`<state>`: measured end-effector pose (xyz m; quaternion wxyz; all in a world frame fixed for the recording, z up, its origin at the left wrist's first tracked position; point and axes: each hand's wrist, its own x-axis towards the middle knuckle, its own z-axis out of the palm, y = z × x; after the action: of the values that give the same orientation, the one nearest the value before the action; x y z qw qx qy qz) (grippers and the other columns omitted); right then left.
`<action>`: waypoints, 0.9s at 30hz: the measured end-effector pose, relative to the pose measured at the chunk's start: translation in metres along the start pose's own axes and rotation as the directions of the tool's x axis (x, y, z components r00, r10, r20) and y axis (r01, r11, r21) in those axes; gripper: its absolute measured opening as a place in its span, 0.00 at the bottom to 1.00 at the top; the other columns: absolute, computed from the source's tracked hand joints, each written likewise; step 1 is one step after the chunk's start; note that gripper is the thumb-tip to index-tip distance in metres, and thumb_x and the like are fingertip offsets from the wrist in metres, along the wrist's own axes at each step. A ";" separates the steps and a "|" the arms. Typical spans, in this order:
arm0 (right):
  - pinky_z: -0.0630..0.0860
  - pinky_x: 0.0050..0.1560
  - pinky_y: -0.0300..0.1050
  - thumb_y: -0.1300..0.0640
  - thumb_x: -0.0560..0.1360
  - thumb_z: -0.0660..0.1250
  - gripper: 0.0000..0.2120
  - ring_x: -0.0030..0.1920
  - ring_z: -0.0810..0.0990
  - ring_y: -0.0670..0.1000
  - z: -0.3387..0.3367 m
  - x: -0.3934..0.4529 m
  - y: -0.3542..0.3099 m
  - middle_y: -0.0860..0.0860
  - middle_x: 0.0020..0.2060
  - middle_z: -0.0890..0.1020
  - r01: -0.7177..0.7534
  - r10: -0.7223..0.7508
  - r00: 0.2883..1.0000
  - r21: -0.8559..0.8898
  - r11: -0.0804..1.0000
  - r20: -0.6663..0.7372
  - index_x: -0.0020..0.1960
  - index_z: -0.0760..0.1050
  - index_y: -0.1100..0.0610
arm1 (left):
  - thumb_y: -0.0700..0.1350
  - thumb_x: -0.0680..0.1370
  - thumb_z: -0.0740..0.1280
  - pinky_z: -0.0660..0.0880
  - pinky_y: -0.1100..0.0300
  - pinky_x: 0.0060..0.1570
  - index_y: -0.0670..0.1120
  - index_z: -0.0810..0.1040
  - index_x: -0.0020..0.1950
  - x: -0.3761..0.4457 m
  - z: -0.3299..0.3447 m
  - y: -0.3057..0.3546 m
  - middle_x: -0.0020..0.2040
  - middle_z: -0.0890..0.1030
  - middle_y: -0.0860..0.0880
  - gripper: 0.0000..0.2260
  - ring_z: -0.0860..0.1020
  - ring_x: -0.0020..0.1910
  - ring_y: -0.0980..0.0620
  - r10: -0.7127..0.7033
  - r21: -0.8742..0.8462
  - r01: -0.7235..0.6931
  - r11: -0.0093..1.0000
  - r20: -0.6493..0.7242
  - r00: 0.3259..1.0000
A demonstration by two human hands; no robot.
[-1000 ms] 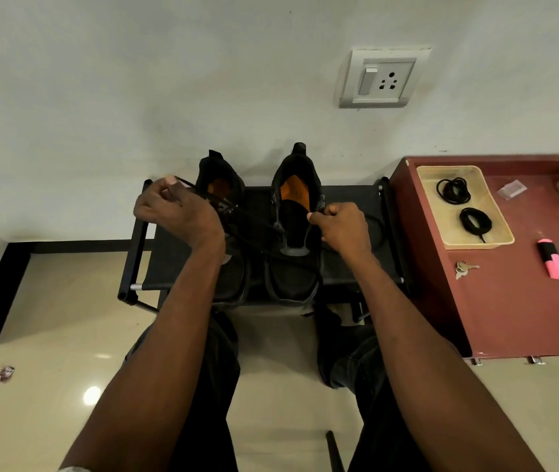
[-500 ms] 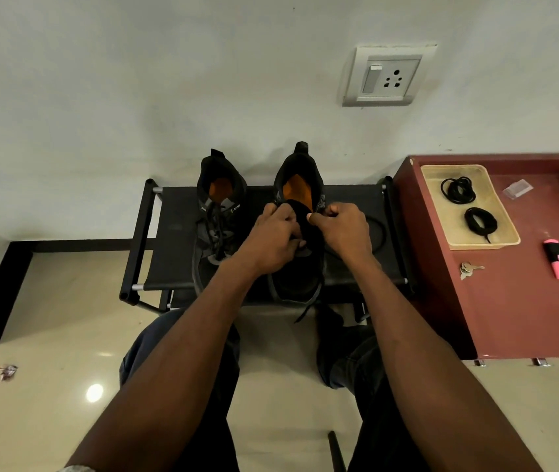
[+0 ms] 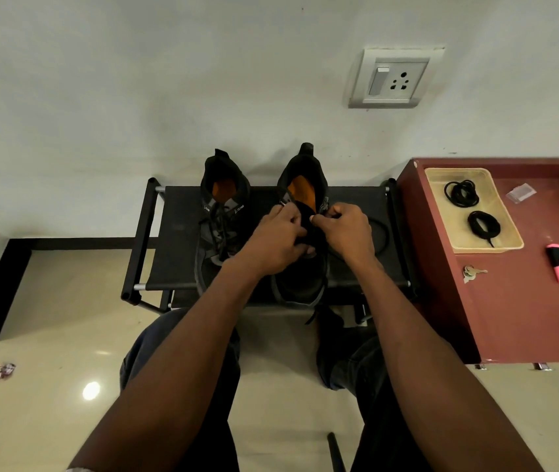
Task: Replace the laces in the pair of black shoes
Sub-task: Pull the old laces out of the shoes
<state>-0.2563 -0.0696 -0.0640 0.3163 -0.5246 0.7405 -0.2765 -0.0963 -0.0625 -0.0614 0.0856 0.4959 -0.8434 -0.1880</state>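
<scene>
**Both hands close in on the right-hand shoe**

Head view: Since a second ago the left hand (image 3: 276, 238) has left the left-hand shoe (image 3: 222, 219), where it was drawing a lace out sideways, and crossed to meet the right hand (image 3: 348, 233) over the right-hand shoe (image 3: 303, 233). Half a second ago the two were already together; little has shifted since then.

Fingers of both hands are curled and nearly touching over the tongue, apparently pinching the lace at the upper eyelets, though the lace itself is hidden beneath them. That shoe lies directly under the fingers, its long axis running from the toe nearest the person to the heel at the wall. Each hand sits on its own side of the eyelet rows, so neither is nearer. The other shoe, laces loose, stands just left of the left hand on the same black rack (image 3: 176, 240).

Well to the right of the right hand, two coiled black laces (image 3: 462, 194) wait in a tray (image 3: 510, 240) on the red worktop (image 3: 527, 318).
</scene>
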 end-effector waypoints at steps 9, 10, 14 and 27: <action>0.73 0.37 0.50 0.48 0.72 0.72 0.17 0.36 0.79 0.57 0.000 -0.001 0.000 0.53 0.30 0.78 -0.008 0.009 1.000 0.014 1.000 -0.015 0.36 0.72 0.59 | 0.42 0.78 0.70 0.68 0.61 0.52 0.41 0.75 0.41 0.000 -0.003 -0.001 0.50 0.68 0.46 0.08 0.69 0.49 0.49 -0.057 -0.341 0.046 0.939 -0.022 0.998; 0.73 0.36 0.50 0.49 0.72 0.72 0.16 0.35 0.78 0.56 -0.001 -0.001 0.001 0.52 0.30 0.77 -0.010 0.010 1.000 0.022 1.000 -0.015 0.35 0.72 0.57 | 0.40 0.78 0.69 0.67 0.64 0.49 0.39 0.74 0.41 -0.001 -0.007 -0.001 0.48 0.70 0.43 0.09 0.70 0.46 0.48 -0.119 -0.410 0.070 0.910 -0.096 0.988; 0.79 0.39 0.58 0.51 0.72 0.72 0.17 0.34 0.80 0.59 -0.001 -0.003 0.000 0.56 0.30 0.77 -0.019 0.020 1.000 0.066 0.998 -0.008 0.32 0.68 0.55 | 0.44 0.81 0.66 0.71 0.61 0.48 0.45 0.71 0.45 -0.006 -0.030 -0.013 0.49 0.70 0.45 0.08 0.70 0.45 0.54 -0.586 -0.692 0.118 0.712 -0.492 0.644; 0.74 0.36 0.50 0.50 0.73 0.72 0.16 0.35 0.79 0.56 -0.001 -0.001 0.001 0.54 0.32 0.79 -0.016 0.016 1.000 0.048 0.999 0.005 0.36 0.72 0.60 | 0.45 0.80 0.68 0.70 0.61 0.54 0.42 0.81 0.50 -0.005 -0.009 -0.001 0.49 0.73 0.47 0.07 0.70 0.50 0.51 -0.109 -0.264 -0.003 0.965 -0.409 0.906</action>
<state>-0.2576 -0.0684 -0.0643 0.3328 -0.5115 0.7370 -0.2905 -0.0901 -0.0608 -0.0534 0.3236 0.5321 -0.7595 -0.1876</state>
